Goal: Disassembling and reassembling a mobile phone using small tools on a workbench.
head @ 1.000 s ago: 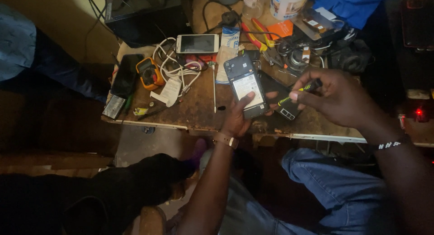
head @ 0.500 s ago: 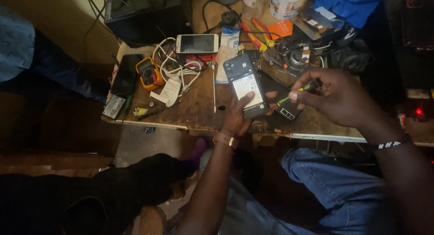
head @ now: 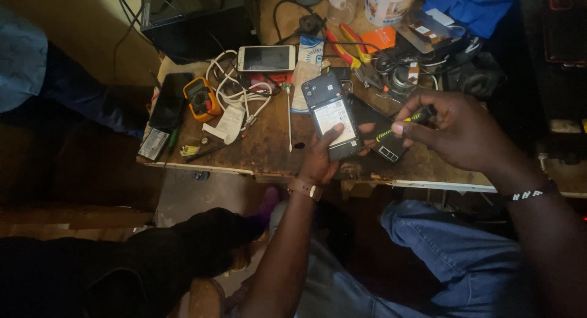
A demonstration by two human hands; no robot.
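1. Down low, close to the camera, are the person's knees in blue jeans (head: 428,244).
2. Just above them, the left hand (head: 321,156) has its fingers wrapped around an open phone (head: 333,113). The phone has its back cover off and sits just over the front edge of the wooden surface (head: 269,153).
3. Beside it, the right hand (head: 455,128) has its fingers closed on a small screwdriver (head: 400,123) with a yellow and black handle. Its tip points at the phone's lower right side.
4. A thin metal tool (head: 289,119) lies to the left of the phone.
5. Farther left are an orange meter (head: 202,99) and white cables (head: 235,85).
6. Farther back lies a white phone (head: 266,58).
7. At the far edge stands a white tub (head: 388,3).
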